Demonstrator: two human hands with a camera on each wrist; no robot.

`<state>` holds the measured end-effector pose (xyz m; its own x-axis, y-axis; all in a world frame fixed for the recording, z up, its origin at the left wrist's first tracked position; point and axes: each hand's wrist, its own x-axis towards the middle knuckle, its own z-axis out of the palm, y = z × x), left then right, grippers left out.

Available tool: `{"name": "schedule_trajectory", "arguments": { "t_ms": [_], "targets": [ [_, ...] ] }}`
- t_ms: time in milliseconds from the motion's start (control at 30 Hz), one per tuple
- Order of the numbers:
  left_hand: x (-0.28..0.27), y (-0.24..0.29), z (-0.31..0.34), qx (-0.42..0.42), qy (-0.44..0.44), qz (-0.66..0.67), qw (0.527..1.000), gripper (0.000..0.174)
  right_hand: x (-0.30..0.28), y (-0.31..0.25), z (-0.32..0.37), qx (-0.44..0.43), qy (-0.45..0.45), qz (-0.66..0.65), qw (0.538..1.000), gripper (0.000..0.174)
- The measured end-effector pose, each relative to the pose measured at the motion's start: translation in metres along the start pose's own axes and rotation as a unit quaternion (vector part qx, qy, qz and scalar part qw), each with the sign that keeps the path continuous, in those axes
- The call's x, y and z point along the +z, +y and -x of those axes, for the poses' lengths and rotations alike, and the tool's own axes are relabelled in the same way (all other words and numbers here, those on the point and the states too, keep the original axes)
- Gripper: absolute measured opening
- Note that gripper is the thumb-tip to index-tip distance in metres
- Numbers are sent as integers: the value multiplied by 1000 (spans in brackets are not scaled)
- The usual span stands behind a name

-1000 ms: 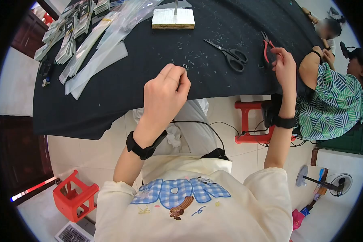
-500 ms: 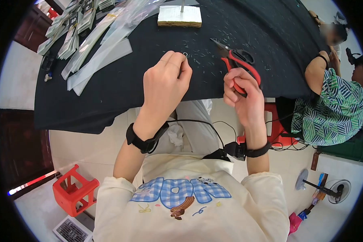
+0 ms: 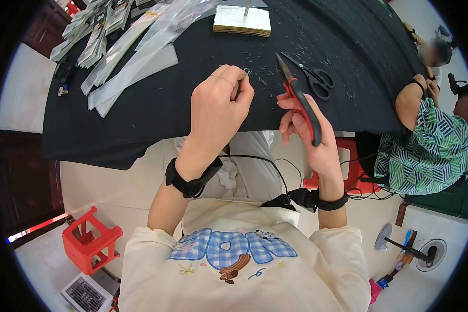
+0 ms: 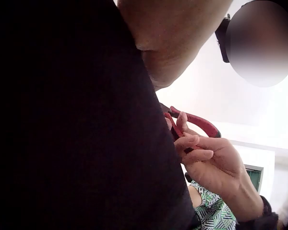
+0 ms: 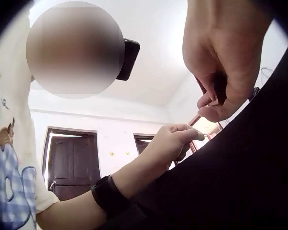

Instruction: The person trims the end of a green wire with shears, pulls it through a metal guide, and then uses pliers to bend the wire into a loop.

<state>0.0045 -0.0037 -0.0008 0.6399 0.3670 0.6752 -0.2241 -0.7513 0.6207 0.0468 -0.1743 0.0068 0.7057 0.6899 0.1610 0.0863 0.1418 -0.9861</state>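
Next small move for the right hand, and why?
Probably swing the pliers toward the small loop: the right hand holds the pliers, the left hand pinches the loop, and the pliers' tips stand apart from it.

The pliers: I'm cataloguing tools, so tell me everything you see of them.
The pliers have a dark, metal-looking nose tapering to a point and red-and-black handles, apparently plastic or rubber, held in the right hand. In the head view, the nose points forward and slightly left, with the scissors just to its right. The handles stand apart in the left wrist view; whether the tips are open is unclear.
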Motion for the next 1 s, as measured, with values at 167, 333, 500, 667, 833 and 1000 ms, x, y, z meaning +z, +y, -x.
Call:
{"name": "schedule_trajectory", "arguments": {
  "t_ms": [167,333,500,667,833,1000],
  "targets": [
    [-4,-2,1,-72,-26,43,996,5,11,0,-3,8,47,-25,999,28],
    [-4,-2,4,-82,-19,42,996,5,2,9,-5,55,-11,-179,982,38],
    [-4,-1,5,-69,-14,36,997,5,14,-12,-4,164,41,-204,964,43],
    [-2,-1,7,-39,5,27,999,7,16,-12,3,131,32,-72,988,36],
    [-1,-3,7,-19,16,24,999,8,25,-15,7,136,16,-23,990,35],
    [-2,-3,7,-27,18,22,999,8,24,-10,9,164,-7,-152,975,31]
  ]
}}
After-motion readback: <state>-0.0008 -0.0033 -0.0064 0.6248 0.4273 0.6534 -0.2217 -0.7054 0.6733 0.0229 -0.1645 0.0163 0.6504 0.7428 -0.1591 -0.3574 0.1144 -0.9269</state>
